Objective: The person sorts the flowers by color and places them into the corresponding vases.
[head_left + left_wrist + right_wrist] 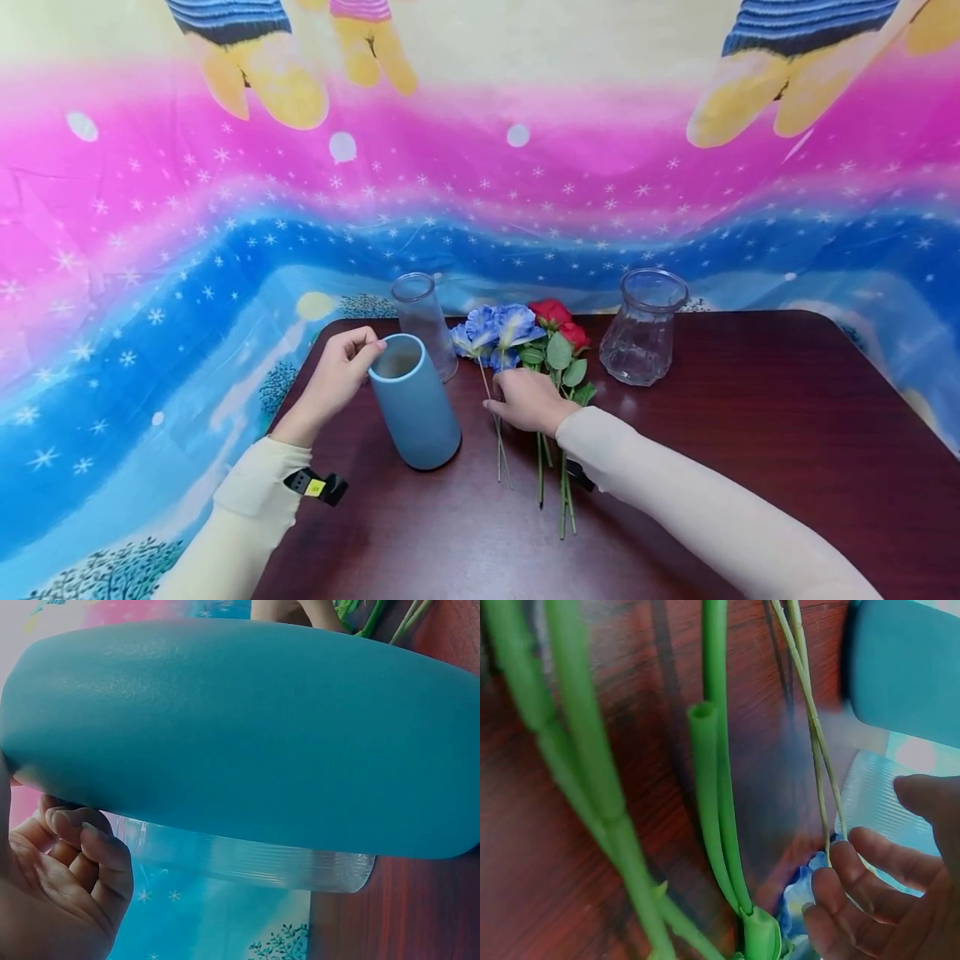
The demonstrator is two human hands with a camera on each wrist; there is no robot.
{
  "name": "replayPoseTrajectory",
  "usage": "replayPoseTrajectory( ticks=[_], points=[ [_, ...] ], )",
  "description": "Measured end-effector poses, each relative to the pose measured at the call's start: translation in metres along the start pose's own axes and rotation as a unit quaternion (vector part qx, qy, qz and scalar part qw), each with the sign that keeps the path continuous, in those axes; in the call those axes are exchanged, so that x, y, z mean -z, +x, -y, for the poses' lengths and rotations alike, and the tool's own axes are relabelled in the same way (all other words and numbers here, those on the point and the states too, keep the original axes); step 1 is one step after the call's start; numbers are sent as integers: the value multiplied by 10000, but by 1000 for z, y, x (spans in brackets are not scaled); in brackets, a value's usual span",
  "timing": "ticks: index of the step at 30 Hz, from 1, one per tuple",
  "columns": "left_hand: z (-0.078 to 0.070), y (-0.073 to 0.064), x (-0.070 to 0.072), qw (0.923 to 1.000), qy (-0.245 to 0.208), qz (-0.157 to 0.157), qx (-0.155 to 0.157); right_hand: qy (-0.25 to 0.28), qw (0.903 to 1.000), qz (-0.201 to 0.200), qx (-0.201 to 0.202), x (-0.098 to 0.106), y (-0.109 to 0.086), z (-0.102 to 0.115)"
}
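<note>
left hand pinches the blue vase by its rim on the desk; probably stiff, maybe slick. right hand is loosely open at the blue flowers, likely light, so grab the stems.

Wood-grain table: blue vase, clear cylinder vase, left; blue flowers, red roses, between; faceted glass vase, right.

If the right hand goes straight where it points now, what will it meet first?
The right hand would probably meet the thin stems of the blue flowers first; they lie very close, but contact is unclear.
</note>
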State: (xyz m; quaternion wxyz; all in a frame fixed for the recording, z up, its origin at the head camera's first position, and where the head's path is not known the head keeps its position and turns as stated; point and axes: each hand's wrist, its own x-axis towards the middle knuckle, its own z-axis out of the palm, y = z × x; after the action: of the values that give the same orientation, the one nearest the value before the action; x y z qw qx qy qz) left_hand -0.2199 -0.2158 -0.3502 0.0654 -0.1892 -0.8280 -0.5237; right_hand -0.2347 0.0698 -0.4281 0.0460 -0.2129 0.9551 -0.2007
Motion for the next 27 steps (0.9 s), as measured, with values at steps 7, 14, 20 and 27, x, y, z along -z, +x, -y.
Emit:
replayPoseTrajectory(
  ticks=[7, 14, 20, 27],
  points=[
    [2, 0, -3, 9999, -119, 6, 14, 43, 9984, 495, -273, -3, 11, 6],
    [3, 0, -4, 9998, -188, -19, 110, -362, 9970, 650, -228, -9, 20, 8],
    [3, 0, -5, 9996, -235, -60, 124, -577, 9957, 627, -354, -14, 29, 7],
    [5, -1, -4, 9997, -218, -80, 124, -517, 9941, 752, -582, -12, 33, 10]
  ],
)
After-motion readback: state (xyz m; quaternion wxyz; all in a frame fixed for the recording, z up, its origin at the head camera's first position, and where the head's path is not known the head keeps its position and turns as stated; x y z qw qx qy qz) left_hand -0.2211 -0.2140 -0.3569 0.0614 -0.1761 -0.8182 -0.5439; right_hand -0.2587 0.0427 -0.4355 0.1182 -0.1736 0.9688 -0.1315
